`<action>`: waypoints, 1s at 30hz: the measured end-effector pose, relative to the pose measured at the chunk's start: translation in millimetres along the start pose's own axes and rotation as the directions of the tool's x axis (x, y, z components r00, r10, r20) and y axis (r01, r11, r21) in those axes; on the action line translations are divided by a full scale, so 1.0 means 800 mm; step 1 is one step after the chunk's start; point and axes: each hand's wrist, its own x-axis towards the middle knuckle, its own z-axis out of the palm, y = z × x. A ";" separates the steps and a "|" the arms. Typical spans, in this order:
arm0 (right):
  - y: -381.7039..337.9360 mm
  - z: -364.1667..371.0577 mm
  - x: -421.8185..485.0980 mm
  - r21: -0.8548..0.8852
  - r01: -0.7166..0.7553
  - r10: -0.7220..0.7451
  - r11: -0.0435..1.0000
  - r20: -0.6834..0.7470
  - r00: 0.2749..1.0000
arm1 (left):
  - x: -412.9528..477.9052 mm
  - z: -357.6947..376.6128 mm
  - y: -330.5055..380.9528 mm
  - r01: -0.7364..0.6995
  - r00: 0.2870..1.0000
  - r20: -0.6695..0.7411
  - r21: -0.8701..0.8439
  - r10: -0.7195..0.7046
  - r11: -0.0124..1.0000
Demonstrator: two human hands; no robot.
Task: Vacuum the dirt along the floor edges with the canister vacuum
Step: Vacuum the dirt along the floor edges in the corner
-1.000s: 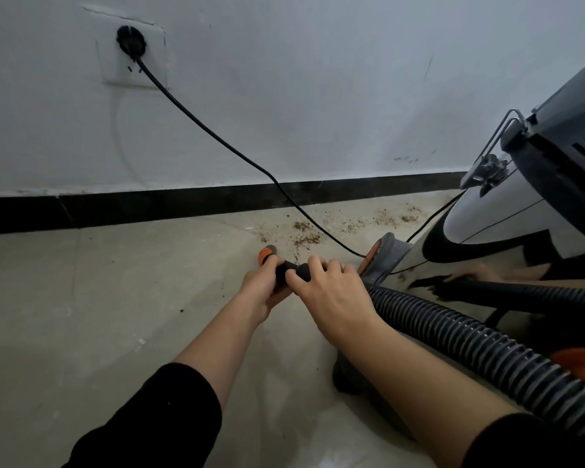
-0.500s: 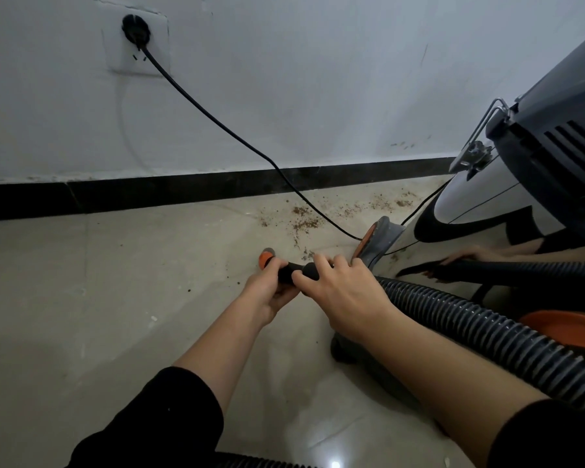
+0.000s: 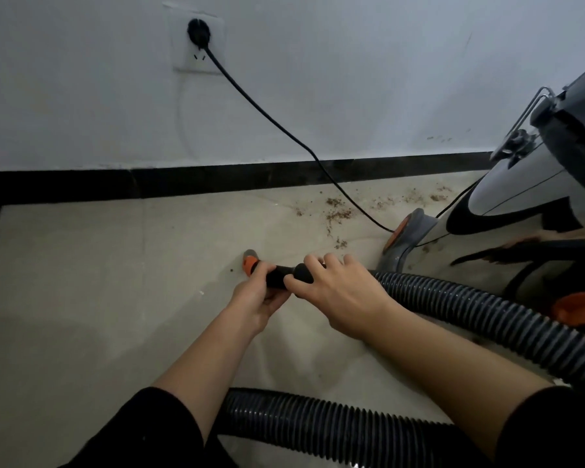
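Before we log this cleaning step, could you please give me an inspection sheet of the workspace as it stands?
Surface: pale, glossy floor.
Job's things: dirt scattered near the black baseboard, not yet vacuumed; nozzle lies short of it; ribbed hose leads off to the right; vacuum stands at right.
Clutter: orange part at the right edge, unclear what it is.
Hands: left hand and right hand both grip the nozzle, fingers curled round it.
Cables: black cord runs from the wall socket down past the dirt to the vacuum.
Surroundings: white wall, a few small marks low down.
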 end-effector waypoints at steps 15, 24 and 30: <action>-0.007 -0.010 -0.020 -0.016 0.029 -0.029 0.999 0.016 0.999 | -0.028 -0.008 -0.011 0.014 1.000 0.006 -0.021 -0.014 1.000; 0.018 0.003 -0.041 -0.040 -0.110 0.114 0.993 0.105 0.988 | -0.015 0.048 -0.009 0.112 0.976 0.167 0.178 -0.142 0.978; 0.035 0.012 -0.043 -0.046 -0.219 0.224 0.975 0.139 0.965 | 0.002 0.088 -0.009 0.112 0.965 0.203 0.257 -0.167 0.960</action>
